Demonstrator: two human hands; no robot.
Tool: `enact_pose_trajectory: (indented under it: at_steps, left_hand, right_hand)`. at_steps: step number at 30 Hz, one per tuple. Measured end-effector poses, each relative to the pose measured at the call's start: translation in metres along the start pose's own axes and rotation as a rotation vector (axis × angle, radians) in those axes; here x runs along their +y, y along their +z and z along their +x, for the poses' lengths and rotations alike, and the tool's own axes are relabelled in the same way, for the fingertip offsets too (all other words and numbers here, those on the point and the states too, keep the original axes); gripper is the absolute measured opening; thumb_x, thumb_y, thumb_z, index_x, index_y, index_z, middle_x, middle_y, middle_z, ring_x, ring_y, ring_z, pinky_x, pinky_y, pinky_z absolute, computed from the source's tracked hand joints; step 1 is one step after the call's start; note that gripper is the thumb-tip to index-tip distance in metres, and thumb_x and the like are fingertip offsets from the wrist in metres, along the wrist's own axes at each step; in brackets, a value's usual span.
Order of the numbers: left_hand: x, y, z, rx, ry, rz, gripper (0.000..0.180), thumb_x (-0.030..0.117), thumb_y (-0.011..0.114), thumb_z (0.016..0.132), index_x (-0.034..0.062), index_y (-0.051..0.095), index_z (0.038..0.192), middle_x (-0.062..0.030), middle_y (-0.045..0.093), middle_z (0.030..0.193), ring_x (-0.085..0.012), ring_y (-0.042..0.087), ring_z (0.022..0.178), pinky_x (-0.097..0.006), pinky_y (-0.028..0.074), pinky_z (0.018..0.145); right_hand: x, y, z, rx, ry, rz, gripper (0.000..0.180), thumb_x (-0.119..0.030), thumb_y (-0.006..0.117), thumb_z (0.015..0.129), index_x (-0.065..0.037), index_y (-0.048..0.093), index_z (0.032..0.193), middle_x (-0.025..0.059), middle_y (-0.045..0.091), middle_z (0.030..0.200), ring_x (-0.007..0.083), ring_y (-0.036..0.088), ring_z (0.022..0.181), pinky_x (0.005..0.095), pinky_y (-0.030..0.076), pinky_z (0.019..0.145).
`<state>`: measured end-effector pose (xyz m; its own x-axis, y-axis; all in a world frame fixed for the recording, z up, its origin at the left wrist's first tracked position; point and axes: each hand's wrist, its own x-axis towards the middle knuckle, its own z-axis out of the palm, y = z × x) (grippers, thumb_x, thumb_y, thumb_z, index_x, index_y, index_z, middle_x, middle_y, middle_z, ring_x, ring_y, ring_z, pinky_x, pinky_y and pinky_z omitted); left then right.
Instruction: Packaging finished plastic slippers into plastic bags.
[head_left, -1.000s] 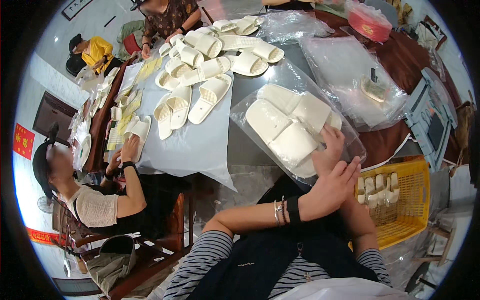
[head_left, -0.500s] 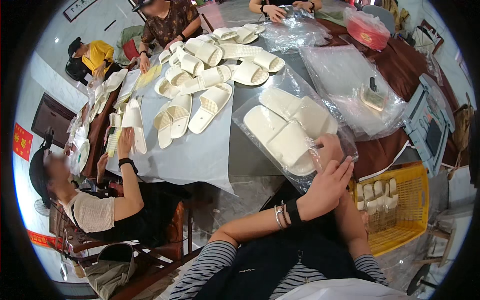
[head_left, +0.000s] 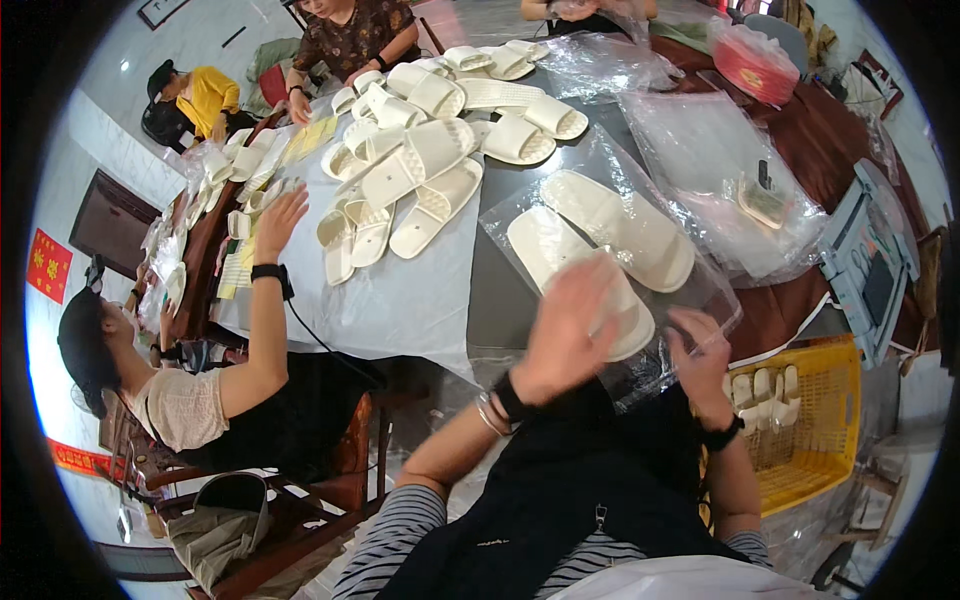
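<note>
Since a second ago the left hand (head_left: 568,325) has lifted off the near edge of the clear plastic bag (head_left: 610,250) and now lies flat, fingers spread and blurred with motion, over the near end of the lower cream slipper (head_left: 560,262). Right hand (head_left: 700,350) has dropped from the bag's side toward its near right corner, fingers curled as if gripping the plastic; whether it truly pinches the film I cannot tell. Judging by this, the work has shifted from holding the bag to pressing the pair flat inside it.

Going from big to small: the grey table (head_left: 500,290) carries everything, with a white sheet (head_left: 400,300) draped over its left part. At the right sits a yellow plastic crate (head_left: 820,420) holding a row of small pale pieces. One bag lies under the hands, on the table just ahead of the person, and holds two slippers side by side, the upper slipper (head_left: 625,225) fully uncovered. Beyond it a second clear bag (head_left: 720,160) lies slack, with a small object inside.

A heap of loose cream slippers (head_left: 420,170) covers the sheet; about a dozen show, though overlaps make the count uncertain. Three other people sit along the left and far sides, and a fourth person's hands show at the top edge. The nearest one's hand (head_left: 280,222) reaches toward the pile.
</note>
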<state>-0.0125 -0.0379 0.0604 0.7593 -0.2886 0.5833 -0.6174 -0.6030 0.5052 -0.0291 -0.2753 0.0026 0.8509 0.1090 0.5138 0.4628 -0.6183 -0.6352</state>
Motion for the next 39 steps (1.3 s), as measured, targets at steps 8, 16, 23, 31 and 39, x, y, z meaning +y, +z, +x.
enact_pose_trajectory:
  at_steps: [8,16,23,31,39]
  left_hand:
    - [-0.184,-0.014,0.089,-0.224,-0.452,0.26,0.053,0.041,0.065,0.09,-0.0038,0.062,0.118,-0.0269,0.061,0.12,-0.0425,0.059,0.109,-0.047,0.047,0.095]
    - [-0.159,0.018,0.063,-0.323,-0.45,0.047,0.06,0.053,0.068,0.087,-0.003,0.055,0.102,-0.0244,0.064,0.087,-0.0397,0.064,0.084,-0.045,0.05,0.074]
    - [-0.092,-0.015,-0.026,-0.247,-0.55,0.003,0.028,0.028,0.069,0.091,0.003,0.056,0.091,-0.0116,0.056,0.067,-0.0254,0.054,0.059,-0.037,0.045,0.058]
    - [-0.026,-0.023,-0.105,-0.191,-0.545,0.009,0.026,0.017,0.068,0.092,-0.0004,0.055,0.107,-0.0086,0.054,0.08,-0.0166,0.051,0.073,-0.03,0.043,0.066]
    - [-0.02,-0.008,-0.156,0.165,-0.826,-0.517,0.014,0.013,0.062,0.098,0.0044,0.051,0.096,0.0009,0.051,0.084,-0.0077,0.047,0.076,-0.023,0.042,0.066]
  right_hand:
    - [-0.016,-0.056,-0.049,-0.414,0.953,0.788,0.05,-0.021,0.071,0.09,-0.003,0.053,0.133,0.0147,0.063,0.12,0.0234,0.066,0.106,0.035,0.057,0.082]
    - [-0.016,-0.007,-0.043,-0.305,0.964,1.308,0.07,-0.037,0.063,0.097,0.0,0.033,0.147,0.0142,0.053,0.139,0.0249,0.058,0.121,0.0396,0.05,0.099]
    - [0.007,-0.019,-0.036,-0.05,0.776,0.732,0.051,-0.031,0.069,0.094,0.001,0.052,0.129,0.0082,0.065,0.113,0.0147,0.06,0.101,0.0303,0.049,0.088]
    - [0.009,-0.025,-0.039,-0.03,0.7,0.463,0.06,-0.039,0.071,0.09,-0.003,0.048,0.133,0.0156,0.07,0.09,0.0243,0.069,0.081,0.0347,0.052,0.077]
    - [0.002,-0.023,-0.057,0.044,0.281,0.169,0.025,-0.025,0.062,0.097,-0.004,0.056,0.11,0.0167,0.062,0.083,0.0313,0.066,0.076,0.0376,0.051,0.071]
